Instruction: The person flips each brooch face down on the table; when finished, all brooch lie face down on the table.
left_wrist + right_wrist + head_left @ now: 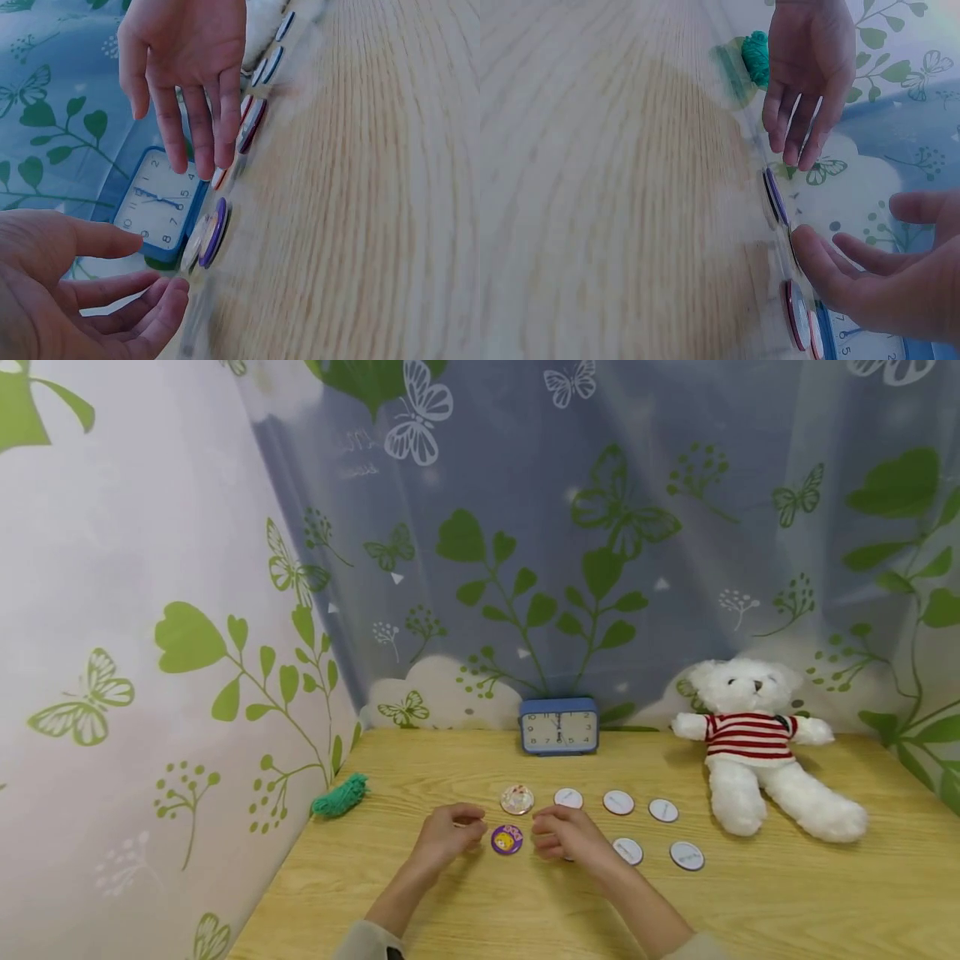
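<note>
A purple round badge (507, 839) with a yellow cartoon figure lies face up between my two hands. Just behind it is a pale patterned badge (517, 799). My left hand (448, 842) hovers at their left, fingers loosely bent and holding nothing. On the other side, my right hand (572, 838) is also bare, its fingers relaxed near the purple badge. It partly hides one disc beneath it. Several white-faced discs lie in two rows to the right, among them a back-row disc (618, 802) and a front-row disc (687, 856). The left wrist view shows the purple badge (215, 234) beyond my fingertips.
A blue clock (559, 727) stands at the table's back, against the printed curtain. At the right sits a white teddy bear (752, 735) in a red-striped shirt. A bundle of green yarn (340, 796) lies by the left edge of the wooden table (795, 902).
</note>
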Motion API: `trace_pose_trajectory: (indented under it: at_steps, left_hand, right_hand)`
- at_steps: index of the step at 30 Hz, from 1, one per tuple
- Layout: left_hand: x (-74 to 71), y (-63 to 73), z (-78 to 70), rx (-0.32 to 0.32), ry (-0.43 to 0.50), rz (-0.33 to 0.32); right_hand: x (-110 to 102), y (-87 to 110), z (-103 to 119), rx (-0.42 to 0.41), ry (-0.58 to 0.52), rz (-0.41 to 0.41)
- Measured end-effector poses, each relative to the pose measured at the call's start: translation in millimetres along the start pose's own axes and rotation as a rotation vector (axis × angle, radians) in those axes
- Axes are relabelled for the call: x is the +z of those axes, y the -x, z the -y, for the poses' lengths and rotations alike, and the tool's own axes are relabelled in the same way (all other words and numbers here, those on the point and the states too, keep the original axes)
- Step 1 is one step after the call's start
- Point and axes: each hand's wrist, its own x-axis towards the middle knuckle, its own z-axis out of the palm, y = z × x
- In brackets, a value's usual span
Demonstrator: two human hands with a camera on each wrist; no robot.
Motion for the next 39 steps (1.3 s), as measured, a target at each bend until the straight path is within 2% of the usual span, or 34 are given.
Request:
trace_pose_trajectory:
  at_steps: [4, 9, 15, 20, 24, 32, 39]
  left_hand:
    - [-2.6, 0.4, 2.4, -0.038, -0.002, 0.018]
    - [-2.0, 0.6, 5.6, -0.048, -0.015, 0.047]
    - [1.3, 1.6, 7.2, -0.039, -0.017, 0.059]
    - [6.2, 2.3, 6.1, 0.001, 0.005, 0.064]
    - [9.0, 2.2, 5.4, 0.015, 0.001, 0.059]
    - [11.5, 3.7, 4.2, -0.005, 0.017, 0.051]
    - [13.8, 1.8, 5.6, 0.018, 0.030, 0.012]
  right_hand:
    - [8, 0.1, 1, 0.017, -0.016, -0.020]
    - [13, -1.3, 0, 0.020, -0.031, -0.015]
    - [18, -2.4, -4, 0.022, -0.035, 0.008]
    - [21, -3.6, -5, 0.016, -0.057, 0.036]
    - [23, -5.1, -6, 0.026, -0.059, 0.032]
    - [24, -5.9, -6, 0.029, -0.081, 0.030]
    - [25, -5.8, -6, 0.031, -0.087, 0.027]
